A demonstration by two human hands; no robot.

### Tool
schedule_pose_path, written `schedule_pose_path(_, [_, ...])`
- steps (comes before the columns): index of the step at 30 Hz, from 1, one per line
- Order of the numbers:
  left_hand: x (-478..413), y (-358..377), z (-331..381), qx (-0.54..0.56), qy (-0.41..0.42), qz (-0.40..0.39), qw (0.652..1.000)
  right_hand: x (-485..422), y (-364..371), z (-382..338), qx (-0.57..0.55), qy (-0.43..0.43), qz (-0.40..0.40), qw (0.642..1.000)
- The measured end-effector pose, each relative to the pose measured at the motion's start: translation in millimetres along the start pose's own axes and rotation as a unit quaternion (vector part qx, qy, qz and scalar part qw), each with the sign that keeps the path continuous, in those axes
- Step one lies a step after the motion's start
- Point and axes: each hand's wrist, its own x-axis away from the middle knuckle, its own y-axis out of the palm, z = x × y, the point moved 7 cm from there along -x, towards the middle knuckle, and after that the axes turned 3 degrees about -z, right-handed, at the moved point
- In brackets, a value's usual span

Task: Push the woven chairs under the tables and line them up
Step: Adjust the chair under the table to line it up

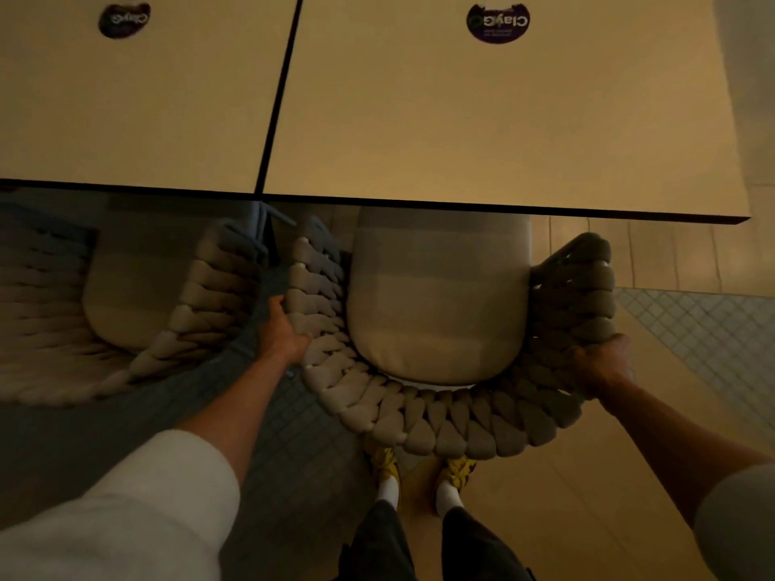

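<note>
A woven chair (440,425) with a thick braided backrest and a pale seat cushion (436,295) stands right in front of me. The front of its seat is tucked under the right table (482,119). My left hand (283,333) grips the left side of the braided back. On the right side of the same backrest my right hand (604,362) is closed. A second woven chair (180,325) sits to the left, partly under the left table (134,111), close beside the first chair.
The two tables butt together with a dark seam (279,98) between them, and each carries a round dark sticker (498,22). My feet in yellow shoes (423,471) stand just behind the chair. A metal grate (704,329) covers the floor at right.
</note>
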Motion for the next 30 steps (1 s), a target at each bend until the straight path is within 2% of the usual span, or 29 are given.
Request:
schedule_pose_path(8, [-19, 11, -6, -0.026, -0.020, -0.043, 0.999, 0, 0, -4, -0.003, 0.009, -0.011, 1.000])
schedule_pose_path(17, [-24, 13, -6, -0.100, -0.051, -0.020, 0.994, -3, 1, -1, 0.003, 0.008, 0.005, 1.000])
schedule_pose_path(25, [-18, 16, -6, -0.080, -0.045, -0.015, 0.996, -8, 1, 0, -0.003, 0.021, 0.050, 0.999])
schedule_pose_path(30, [-12, 22, -23, -0.042, -0.019, -0.041, 0.998, -5, -3, 8, -0.006, 0.022, 0.067, 0.998])
